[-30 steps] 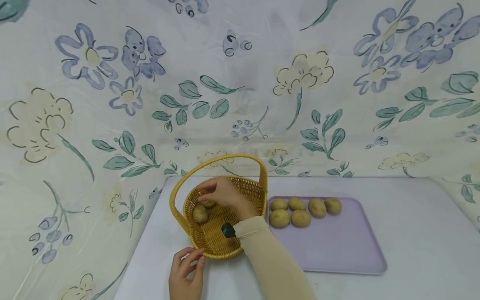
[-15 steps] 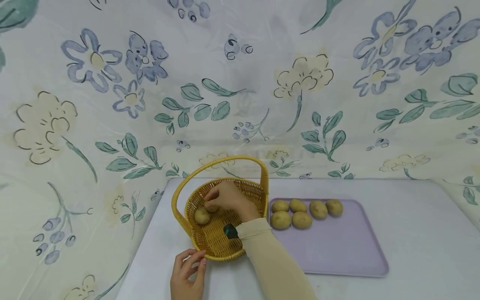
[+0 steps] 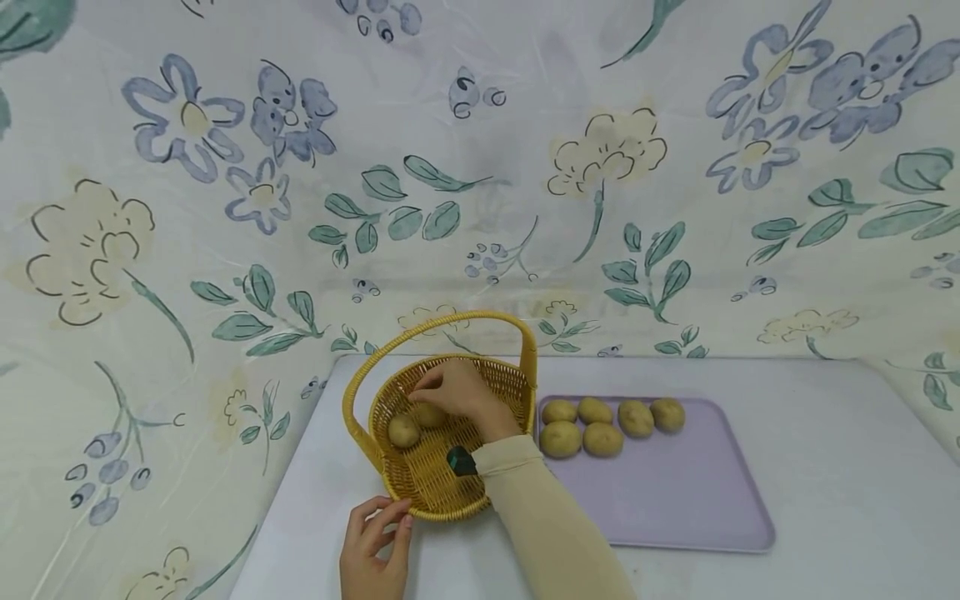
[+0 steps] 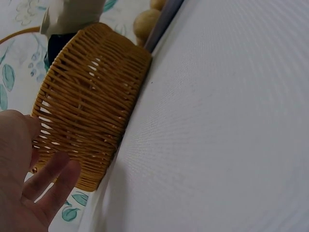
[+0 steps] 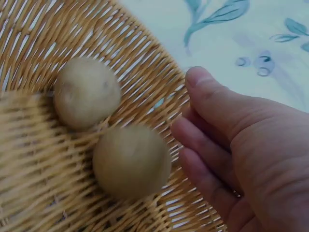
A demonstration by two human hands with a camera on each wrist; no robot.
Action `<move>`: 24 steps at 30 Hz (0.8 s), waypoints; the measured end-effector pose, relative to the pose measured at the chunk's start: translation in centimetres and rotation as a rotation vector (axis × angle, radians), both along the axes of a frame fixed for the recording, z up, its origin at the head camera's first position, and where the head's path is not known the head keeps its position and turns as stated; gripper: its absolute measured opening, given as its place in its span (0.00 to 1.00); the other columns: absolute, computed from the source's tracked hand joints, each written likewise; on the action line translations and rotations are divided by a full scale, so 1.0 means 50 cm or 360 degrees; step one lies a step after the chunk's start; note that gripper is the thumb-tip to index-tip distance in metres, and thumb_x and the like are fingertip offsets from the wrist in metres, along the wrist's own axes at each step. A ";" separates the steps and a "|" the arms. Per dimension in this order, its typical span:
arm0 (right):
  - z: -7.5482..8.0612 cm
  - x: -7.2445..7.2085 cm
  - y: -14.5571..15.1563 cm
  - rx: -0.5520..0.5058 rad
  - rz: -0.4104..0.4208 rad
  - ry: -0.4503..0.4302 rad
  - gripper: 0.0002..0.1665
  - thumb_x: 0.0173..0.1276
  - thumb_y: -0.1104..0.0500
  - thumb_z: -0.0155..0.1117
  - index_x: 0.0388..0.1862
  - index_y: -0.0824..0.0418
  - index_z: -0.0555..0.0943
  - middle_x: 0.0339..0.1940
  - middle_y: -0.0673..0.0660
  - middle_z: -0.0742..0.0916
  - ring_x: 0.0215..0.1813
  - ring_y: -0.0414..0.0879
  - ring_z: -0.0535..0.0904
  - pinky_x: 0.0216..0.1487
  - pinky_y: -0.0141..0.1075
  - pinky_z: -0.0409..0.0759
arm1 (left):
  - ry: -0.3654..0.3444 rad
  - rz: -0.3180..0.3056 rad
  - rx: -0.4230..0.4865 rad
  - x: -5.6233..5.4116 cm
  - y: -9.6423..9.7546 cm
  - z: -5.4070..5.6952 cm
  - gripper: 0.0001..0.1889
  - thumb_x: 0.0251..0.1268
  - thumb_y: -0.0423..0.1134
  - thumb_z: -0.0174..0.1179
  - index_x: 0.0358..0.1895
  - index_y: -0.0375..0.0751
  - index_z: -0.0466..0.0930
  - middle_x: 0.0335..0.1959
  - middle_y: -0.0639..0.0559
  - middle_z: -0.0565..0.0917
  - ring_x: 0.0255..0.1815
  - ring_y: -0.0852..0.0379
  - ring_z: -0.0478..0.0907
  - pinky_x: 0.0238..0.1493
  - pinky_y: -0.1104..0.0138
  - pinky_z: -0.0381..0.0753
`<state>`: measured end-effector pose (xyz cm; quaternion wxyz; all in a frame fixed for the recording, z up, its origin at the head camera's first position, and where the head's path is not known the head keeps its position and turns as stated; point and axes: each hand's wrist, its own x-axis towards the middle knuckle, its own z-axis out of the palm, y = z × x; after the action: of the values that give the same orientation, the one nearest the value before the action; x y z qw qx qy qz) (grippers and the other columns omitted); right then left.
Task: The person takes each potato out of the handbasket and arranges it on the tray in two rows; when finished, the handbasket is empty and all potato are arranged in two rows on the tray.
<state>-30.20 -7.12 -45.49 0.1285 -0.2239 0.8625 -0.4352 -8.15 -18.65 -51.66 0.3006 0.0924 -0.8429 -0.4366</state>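
Observation:
A yellow wicker basket (image 3: 438, 479) with a tall handle stands on the table. Two potatoes lie inside it: one potato (image 3: 404, 431) at the left, and another potato (image 3: 430, 415) partly under my right hand (image 3: 459, 390). In the right wrist view, the right hand (image 5: 256, 150) is beside the nearer potato (image 5: 132, 162), thumb and fingers loosely bent with nothing between them. The other potato (image 5: 87, 93) lies against the weave. My left hand (image 3: 372, 546) holds the basket's front rim between thumb and fingertips; the left wrist view shows this hand (image 4: 24, 169) against the wicker side.
A lilac tray (image 3: 682, 500) lies right of the basket, with several potatoes (image 3: 602, 438) in two rows toward its back left. The white table (image 3: 832, 467) extends to the right. A flower-patterned sheet (image 3: 525, 217) hangs behind. A dark device (image 3: 461, 461) sits at the right wrist.
My right hand has come off the second potato and shifted slightly right, so more of that potato shows. The left hand stays at the rim.

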 end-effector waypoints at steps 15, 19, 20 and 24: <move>-0.009 -0.006 0.015 -0.0062 -0.0056 -0.0117 0.17 0.66 0.51 0.75 0.54 0.48 0.89 0.58 0.49 0.89 0.51 0.44 0.84 0.42 0.32 0.83 | 0.0021 -0.0011 -0.0002 -0.001 0.002 -0.002 0.14 0.53 0.19 0.71 0.40 0.39 0.89 0.44 0.56 0.78 0.37 0.78 0.78 0.31 0.82 0.84; -0.010 -0.004 0.012 -0.0004 -0.0059 -0.0102 0.18 0.65 0.53 0.76 0.54 0.46 0.89 0.60 0.47 0.88 0.59 0.42 0.82 0.47 0.31 0.81 | 0.0012 0.0001 0.0001 0.000 0.002 -0.004 0.14 0.53 0.19 0.72 0.40 0.39 0.89 0.44 0.56 0.78 0.37 0.78 0.78 0.31 0.82 0.85; -0.011 -0.004 0.012 -0.0003 -0.0059 -0.0116 0.18 0.65 0.53 0.76 0.54 0.46 0.89 0.60 0.47 0.88 0.56 0.43 0.82 0.46 0.31 0.81 | 0.0011 0.0003 -0.0001 0.001 0.001 -0.005 0.14 0.53 0.19 0.72 0.40 0.39 0.89 0.44 0.56 0.78 0.37 0.78 0.78 0.31 0.82 0.85; -0.012 0.000 0.011 0.0018 -0.0037 -0.0171 0.17 0.66 0.54 0.75 0.54 0.47 0.89 0.58 0.48 0.89 0.44 0.40 0.80 0.38 0.29 0.78 | 0.0006 0.0003 -0.0013 0.002 0.001 -0.007 0.14 0.54 0.19 0.71 0.41 0.39 0.89 0.44 0.56 0.78 0.37 0.78 0.78 0.31 0.82 0.85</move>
<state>-30.21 -6.55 -46.10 0.1708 -0.1894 0.8594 -0.4431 -8.07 -18.62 -51.99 0.3030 0.0912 -0.8441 -0.4329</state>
